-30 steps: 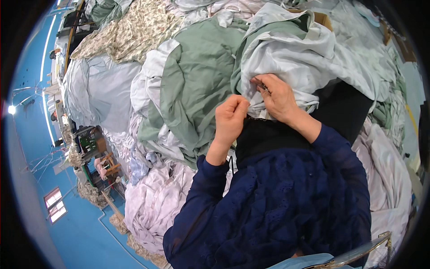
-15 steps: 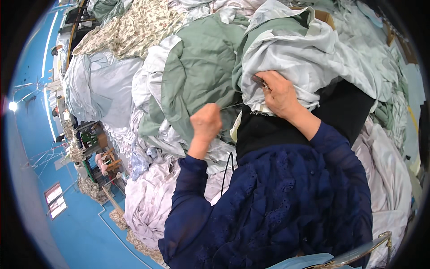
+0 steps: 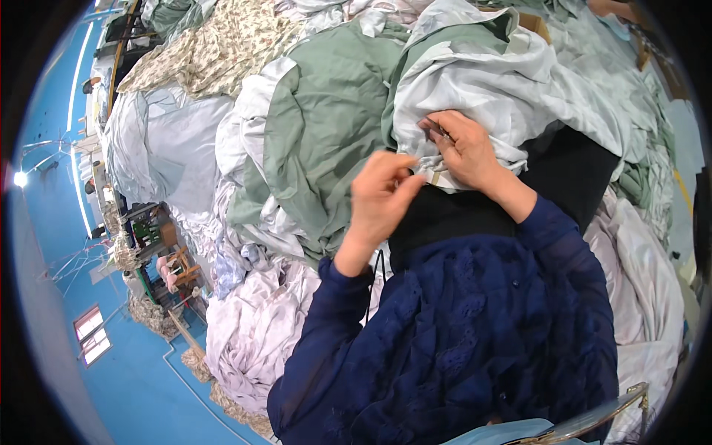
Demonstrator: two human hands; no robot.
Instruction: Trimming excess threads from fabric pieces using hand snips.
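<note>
Across my lap lies a white and green cloth [image 3: 475, 81], its white side bunched up in front of me. My right hand [image 3: 469, 152] rests on that cloth, closed round small dark metal thread snips [image 3: 437, 130] that stick out by the thumb and forefinger. Just to its left, my left hand [image 3: 380, 194] is closed in a pinch at the cloth's near edge. What sits between its fingertips is too small to make out. A small pale tag [image 3: 436, 176] shows at the edge between the two hands.
Heaped fabric surrounds me: a green cloth [image 3: 326, 111] ahead, a floral cloth [image 3: 215, 44] at the far left, pale pink cloth [image 3: 259, 334] at the lower left, and more pale cloth [image 3: 638, 282] on the right. A cardboard box [image 3: 535, 26] stands behind. The floor [image 3: 141, 393] is blue.
My left hand, earlier drawn off to the left with a thread stretched from it, has come right and up to the cloth's edge. My right hand stays nearly in place with the thread snips.
</note>
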